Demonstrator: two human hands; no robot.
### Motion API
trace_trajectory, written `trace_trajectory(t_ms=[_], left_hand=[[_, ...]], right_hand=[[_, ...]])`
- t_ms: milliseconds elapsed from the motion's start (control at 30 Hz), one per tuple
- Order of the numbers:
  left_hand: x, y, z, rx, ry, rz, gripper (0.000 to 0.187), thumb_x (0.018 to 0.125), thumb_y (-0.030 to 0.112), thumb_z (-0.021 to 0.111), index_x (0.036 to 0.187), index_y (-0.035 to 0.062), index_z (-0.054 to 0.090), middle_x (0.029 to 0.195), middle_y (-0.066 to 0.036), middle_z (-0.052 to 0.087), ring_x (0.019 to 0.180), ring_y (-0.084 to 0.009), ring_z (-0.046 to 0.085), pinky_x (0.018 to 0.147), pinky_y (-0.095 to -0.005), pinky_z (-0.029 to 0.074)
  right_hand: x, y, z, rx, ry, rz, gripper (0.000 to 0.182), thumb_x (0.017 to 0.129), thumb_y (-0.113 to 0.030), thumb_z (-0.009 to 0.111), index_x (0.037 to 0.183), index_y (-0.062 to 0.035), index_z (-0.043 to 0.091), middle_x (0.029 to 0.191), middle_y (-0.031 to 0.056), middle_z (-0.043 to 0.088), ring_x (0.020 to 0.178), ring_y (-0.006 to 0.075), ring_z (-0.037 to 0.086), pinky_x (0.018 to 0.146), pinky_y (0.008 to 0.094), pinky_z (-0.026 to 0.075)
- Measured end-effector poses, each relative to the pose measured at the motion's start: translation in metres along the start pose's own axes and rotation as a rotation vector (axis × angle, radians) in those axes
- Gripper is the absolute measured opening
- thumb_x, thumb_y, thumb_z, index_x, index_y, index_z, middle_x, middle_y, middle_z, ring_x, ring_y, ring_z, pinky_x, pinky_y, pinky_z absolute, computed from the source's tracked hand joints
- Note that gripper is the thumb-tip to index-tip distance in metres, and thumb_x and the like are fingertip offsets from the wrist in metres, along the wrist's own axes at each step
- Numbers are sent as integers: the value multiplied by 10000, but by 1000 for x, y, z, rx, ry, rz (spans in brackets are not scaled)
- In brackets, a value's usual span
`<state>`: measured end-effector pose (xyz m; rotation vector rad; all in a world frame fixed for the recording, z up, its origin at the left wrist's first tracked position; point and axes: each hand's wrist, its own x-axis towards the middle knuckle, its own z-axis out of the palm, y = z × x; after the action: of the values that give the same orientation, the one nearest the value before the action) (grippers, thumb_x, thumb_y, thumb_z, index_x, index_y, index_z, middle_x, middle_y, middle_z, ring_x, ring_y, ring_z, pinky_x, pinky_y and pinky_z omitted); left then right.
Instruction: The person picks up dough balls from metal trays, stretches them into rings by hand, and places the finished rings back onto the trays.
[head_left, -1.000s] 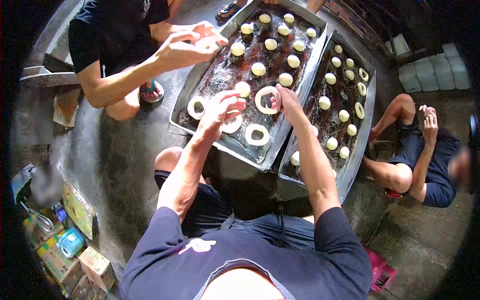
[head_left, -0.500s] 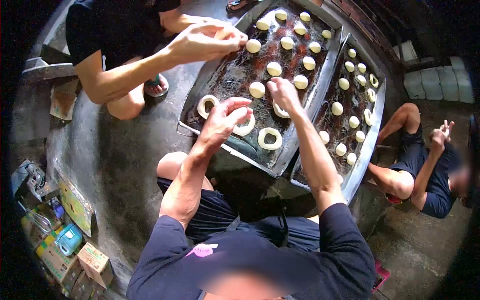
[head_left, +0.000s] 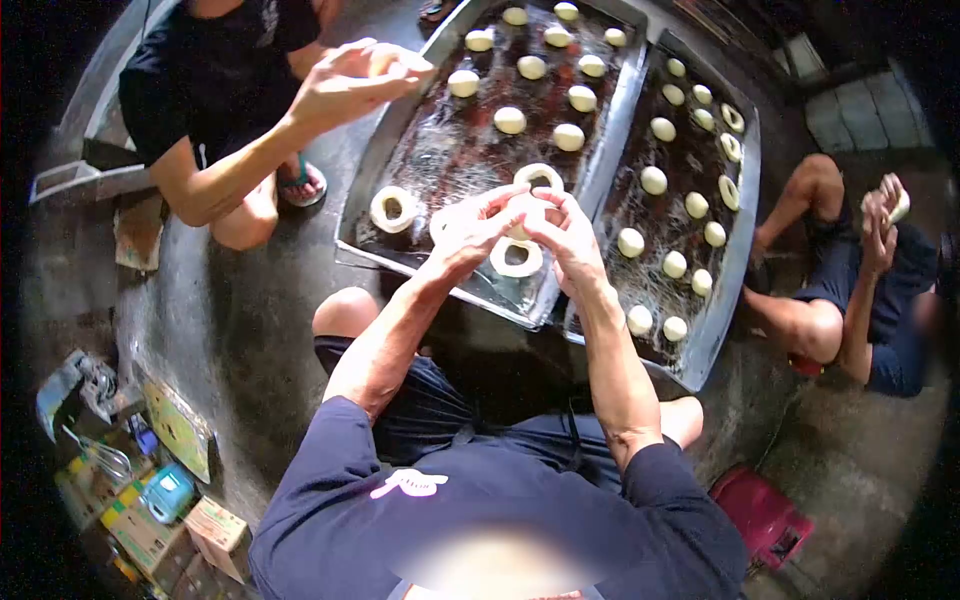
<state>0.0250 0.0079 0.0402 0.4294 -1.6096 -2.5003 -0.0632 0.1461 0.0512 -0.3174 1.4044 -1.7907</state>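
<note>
A pale dough ball (head_left: 522, 218) is held between my left hand (head_left: 474, 228) and my right hand (head_left: 568, 240), both with fingers closed around it above the near end of a dark metal baking tray (head_left: 352, 215). My fingers hide part of the ball. Around my hands lie dough rings: one ring (head_left: 393, 210) to the left, another (head_left: 538, 177) just beyond my fingers, and one (head_left: 516, 260) below them. A further ring is partly covered by my left hand. Several dough balls (head_left: 510, 121) sit farther up the same tray.
A second tray (head_left: 735, 300) alongside holds several dough balls (head_left: 654, 180) and rings (head_left: 730, 148). A person's hand (head_left: 360, 82) reaches over the left tray edge. At right, another person's hands (head_left: 880, 222) hold pale dough. Boxes (head_left: 216, 535) and a red plastic object (head_left: 762, 515) stand on the floor.
My right hand has taken a dough ball from the tray and brought it back to my left hand. The view has shifted, and the person at left has drawn their hand leftward.
</note>
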Motion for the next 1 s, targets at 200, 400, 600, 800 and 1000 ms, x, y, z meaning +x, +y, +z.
trace_trajectory(t_ms=[200,400,600,800,1000], left_hand=[[-2,-2,42,-70,-185,-54,621,860,95,655,1406,55,364,1050,-57,623,945,-96,572,817,-244,465],[-21,-28,116,-5,-49,63,672,743,76,637,1339,11,334,1090,-93,571,986,-165,578,877,-291,468],[-24,1,128,-157,-193,-105,566,759,153,711,1255,19,475,975,-53,606,881,-122,572,813,-251,460],[-6,30,108,-101,-341,-49,254,821,154,698,1008,31,577,883,-33,628,835,-120,603,787,-267,483],[-22,20,106,263,-545,-273,205,869,210,656,953,38,583,788,-12,595,732,-84,584,675,-244,477]], right_hand=[[-44,-25,-22,52,88,-112,540,762,-34,688,1229,26,424,902,78,618,811,146,609,774,277,508],[-72,-41,-57,-541,350,-348,330,749,-45,615,1059,3,511,795,86,610,747,145,605,668,275,511],[-91,-49,-95,-255,281,-257,166,829,25,525,994,3,524,871,96,624,738,141,617,646,254,519],[-93,-5,-73,-70,219,-271,112,910,-115,532,951,-11,541,832,53,595,692,112,567,565,240,468],[-80,-40,-61,387,345,-193,106,925,-114,518,945,-10,515,816,63,564,653,133,575,614,254,505]])
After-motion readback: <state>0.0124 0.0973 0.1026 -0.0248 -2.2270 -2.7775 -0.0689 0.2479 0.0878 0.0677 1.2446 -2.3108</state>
